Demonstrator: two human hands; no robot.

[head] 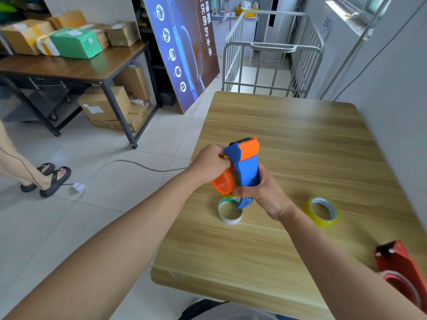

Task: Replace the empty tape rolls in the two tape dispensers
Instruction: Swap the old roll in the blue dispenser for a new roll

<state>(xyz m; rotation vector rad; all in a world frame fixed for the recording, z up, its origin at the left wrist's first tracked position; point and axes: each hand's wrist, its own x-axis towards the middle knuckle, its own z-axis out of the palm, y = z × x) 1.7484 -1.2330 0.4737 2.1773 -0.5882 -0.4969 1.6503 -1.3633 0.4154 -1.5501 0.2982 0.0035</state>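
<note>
Head view, both hands gripping blue dispenser (248, 172), empty roll (230, 211) beneath, yellow roll (323, 211) near

This looks like a packing room. Taped cardboard boxes (25, 35) and a green parcel (75, 42) sit on a dark table (76, 68). More boxes (108, 107) sit under it. A metal cart (272, 54) stands nearby.

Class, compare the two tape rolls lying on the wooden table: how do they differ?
The left roll is white, with almost no tape on its core; the right roll is yellowish and thicker. The left roll lies just below the hands, the right roll apart from them. Both lie flat, and both are untouched.
</note>
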